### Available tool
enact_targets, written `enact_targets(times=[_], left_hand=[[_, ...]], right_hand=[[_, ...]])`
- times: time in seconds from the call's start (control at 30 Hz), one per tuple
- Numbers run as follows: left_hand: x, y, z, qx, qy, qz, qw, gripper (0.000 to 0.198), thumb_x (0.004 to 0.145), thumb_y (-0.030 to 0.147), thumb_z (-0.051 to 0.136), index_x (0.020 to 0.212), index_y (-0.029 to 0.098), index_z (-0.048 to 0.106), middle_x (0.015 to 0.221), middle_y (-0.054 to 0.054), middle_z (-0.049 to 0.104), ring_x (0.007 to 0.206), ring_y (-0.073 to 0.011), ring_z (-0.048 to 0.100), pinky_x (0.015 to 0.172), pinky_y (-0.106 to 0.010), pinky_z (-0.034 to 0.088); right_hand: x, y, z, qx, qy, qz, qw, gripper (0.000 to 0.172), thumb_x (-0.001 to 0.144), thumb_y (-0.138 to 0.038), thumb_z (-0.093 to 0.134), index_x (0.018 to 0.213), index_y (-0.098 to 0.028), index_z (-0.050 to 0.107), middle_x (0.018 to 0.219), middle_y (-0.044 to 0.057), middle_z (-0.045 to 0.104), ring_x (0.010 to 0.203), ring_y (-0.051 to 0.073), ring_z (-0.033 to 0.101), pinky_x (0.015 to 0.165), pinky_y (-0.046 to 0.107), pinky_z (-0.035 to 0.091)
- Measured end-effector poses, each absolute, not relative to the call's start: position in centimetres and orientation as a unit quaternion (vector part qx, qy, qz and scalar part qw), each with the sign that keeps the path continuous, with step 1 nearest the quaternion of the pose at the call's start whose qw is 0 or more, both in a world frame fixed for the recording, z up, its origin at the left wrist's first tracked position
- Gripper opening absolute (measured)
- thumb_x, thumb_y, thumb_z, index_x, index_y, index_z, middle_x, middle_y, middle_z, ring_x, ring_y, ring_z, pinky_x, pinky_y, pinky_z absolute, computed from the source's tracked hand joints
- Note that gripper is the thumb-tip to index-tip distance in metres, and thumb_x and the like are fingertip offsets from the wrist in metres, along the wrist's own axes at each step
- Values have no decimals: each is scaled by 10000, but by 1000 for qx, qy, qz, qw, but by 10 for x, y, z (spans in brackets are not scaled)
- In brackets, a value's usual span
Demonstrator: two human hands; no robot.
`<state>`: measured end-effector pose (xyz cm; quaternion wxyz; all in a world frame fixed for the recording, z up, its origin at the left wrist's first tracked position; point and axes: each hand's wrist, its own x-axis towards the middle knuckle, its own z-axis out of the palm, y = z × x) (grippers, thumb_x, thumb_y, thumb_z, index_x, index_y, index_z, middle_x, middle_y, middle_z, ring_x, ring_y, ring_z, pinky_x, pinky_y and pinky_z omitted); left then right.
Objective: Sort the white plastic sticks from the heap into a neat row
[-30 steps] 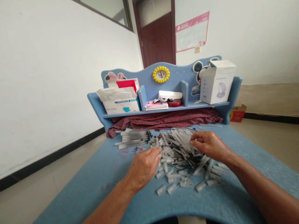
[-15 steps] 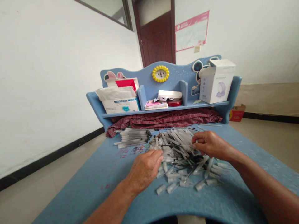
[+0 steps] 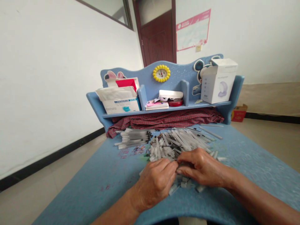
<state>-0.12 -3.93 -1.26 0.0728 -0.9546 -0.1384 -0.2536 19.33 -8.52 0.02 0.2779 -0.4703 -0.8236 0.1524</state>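
My left hand (image 3: 157, 181) and my right hand (image 3: 202, 167) meet fingertip to fingertip over the near part of a loose pile of translucent plastic tubes and caps (image 3: 185, 139). The fingers of both are closed in a pinch; what lies between them is hidden. Small clear caps (image 3: 185, 182) show on the table below the hands. To the left of the pile lies a neat bundle of translucent tubes with black tips (image 3: 133, 137), all pointing the same way.
The blue table (image 3: 93, 184) has a shelf (image 3: 168, 111) at its back. On it stand a mask box (image 3: 122, 104), a red tin (image 3: 175, 102) and a white box (image 3: 219, 82). Red checked cloth (image 3: 164, 120) lies beneath. One tube (image 3: 211, 132) lies apart at right.
My right hand has moved left and nearer to me, from the pile's right side. My left hand has shifted slightly right and nearer, and the fingertips now meet.
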Motion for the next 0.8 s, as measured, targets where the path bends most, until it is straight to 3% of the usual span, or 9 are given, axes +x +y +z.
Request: enact_targets(times=[0.43, 0.8], left_hand=[[-12, -23, -15, -944, -198, -251, 81, 188, 929, 228, 391, 919, 145, 559, 727, -31, 582, 661, -160, 551, 595, -256, 427], [-19, -20, -13, -951, -201, -227, 56, 212, 926, 258, 425, 833, 144, 578, 698, -22, 588, 645, -143, 563, 588, -227, 406]], right_hand=[[208, -76, 8, -517, -755, 213, 341, 188, 820, -243, 521, 699, -140, 622, 578, -22, 536, 541, 87, 452, 506, 192, 340], [210, -89, 29, -566, -749, 208, 273, 247, 831, -267, 492, 670, -127, 616, 523, -25, 500, 488, 80, 431, 460, 190, 303]])
